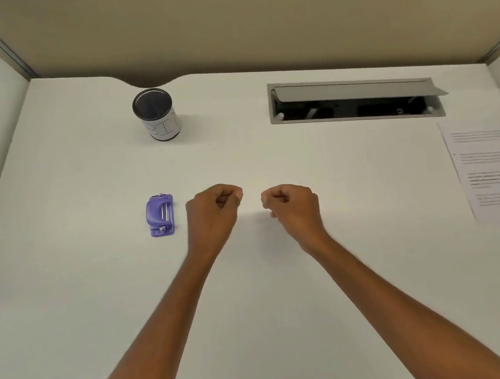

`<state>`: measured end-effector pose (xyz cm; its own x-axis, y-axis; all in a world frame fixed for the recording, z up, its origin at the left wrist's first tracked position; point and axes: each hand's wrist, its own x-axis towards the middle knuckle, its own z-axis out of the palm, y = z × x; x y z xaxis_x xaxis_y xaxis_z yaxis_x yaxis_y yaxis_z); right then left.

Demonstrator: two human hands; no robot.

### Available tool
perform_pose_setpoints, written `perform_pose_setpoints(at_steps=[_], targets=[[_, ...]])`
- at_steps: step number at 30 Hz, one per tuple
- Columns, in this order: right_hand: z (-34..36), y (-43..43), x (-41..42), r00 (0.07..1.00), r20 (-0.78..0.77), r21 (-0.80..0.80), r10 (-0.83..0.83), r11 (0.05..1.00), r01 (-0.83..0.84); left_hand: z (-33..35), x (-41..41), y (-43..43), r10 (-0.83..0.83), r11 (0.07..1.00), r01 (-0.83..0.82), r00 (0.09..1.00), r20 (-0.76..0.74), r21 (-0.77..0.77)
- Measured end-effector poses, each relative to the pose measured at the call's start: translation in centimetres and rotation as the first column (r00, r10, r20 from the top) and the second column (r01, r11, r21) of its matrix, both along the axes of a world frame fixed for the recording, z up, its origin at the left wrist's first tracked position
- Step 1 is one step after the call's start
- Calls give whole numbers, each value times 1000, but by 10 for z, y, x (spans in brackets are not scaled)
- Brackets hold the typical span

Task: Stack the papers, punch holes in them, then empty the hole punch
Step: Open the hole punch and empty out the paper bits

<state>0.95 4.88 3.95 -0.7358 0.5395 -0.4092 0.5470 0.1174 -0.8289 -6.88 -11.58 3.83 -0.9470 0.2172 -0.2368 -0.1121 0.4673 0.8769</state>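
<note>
Both our forearms reach from the near edge of the white desk [86,183] toward its middle, where our left hand [214,212] and right hand [291,206] hover curled into loose fists; each grip is closed on nothing. Printed papers [489,171] lie flat at the far right, well apart from both hands, long axis running near to far, right edge cut off by the frame. Our right hand is the nearer one, so we judge it should reach right first. A purple hole punch [160,215] sits just left of our left hand, long axis also near to far. Farther back stands a dark mesh cup [157,115] labelled as a bin, and right of it an open cable hatch [357,99]. Beige partition panels [223,21] close off the far side.
</note>
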Motion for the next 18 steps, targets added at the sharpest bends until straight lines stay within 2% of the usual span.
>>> perform_pose_setpoints(at_steps=[4, 8, 13, 18], targets=[[0, 61, 38, 997, 4, 67, -77, 995, 77, -17, 37, 52, -143, 990, 143, 990, 2, -19], [-3, 107, 68, 992, 6, 89, -128, 988, 127, -34, 63, 87, -234, 965, 238, 971, 46, -114], [-16, 139, 94, 990, 17, 103, -140, 985, 138, -48, 84, 105, -419, 866, 406, 908, 17, -292], [-32, 149, 111, 992, 31, 88, -120, 989, 117, -56, 99, 110, -486, 819, 431, 872, -60, -379]])
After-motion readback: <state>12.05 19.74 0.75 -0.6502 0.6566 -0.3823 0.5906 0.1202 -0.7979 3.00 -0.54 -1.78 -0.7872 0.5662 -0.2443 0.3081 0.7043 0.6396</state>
